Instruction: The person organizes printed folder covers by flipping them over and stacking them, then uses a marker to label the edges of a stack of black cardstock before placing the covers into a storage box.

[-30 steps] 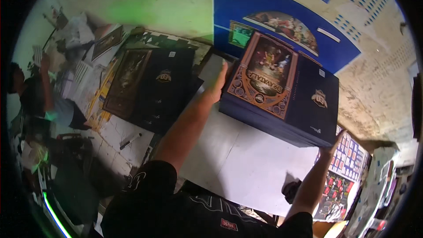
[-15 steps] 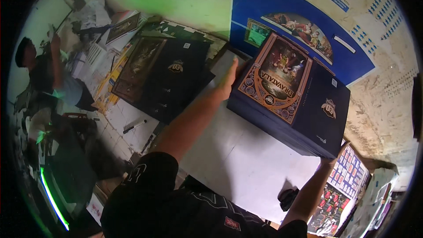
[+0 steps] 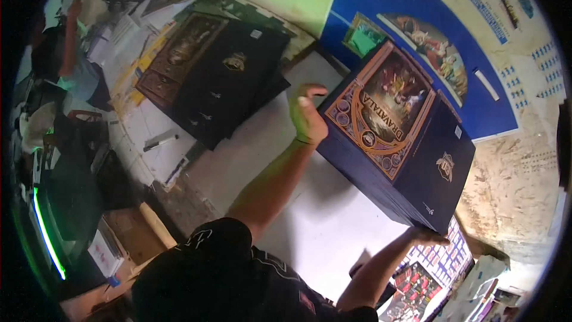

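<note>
A tall stack of dark blue printed covers [image 3: 381, 188] stands on a white tabletop, its top sheet showing an ornate picture panel with a gold border. At the stack's left end is my left hand [image 3: 310, 118], thumb up and fingers loosely bent, not wrapped round anything. Whether its palm touches the stack I cannot tell. My right hand [image 3: 424, 237] lies with stretched fingers along the near right edge, against the lower side of the stack. Farther left, a lower pile of similar dark covers [image 3: 217, 74] lies slightly fanned.
A marker pen [image 3: 161, 142] lies left of the lower pile. Behind the tall stack leans a blue poster [image 3: 476, 104] against the wall. Colourful printed sheets [image 3: 414, 289] lie at lower right. At far left a person [image 3: 71, 62] is near cluttered papers; an open cardboard box [image 3: 137, 232] stands below.
My left hand has drawn back slightly from the stack's end, its fingers now bent. My right hand has shifted left along the near edge. The view has turned and moved somewhat.
</note>
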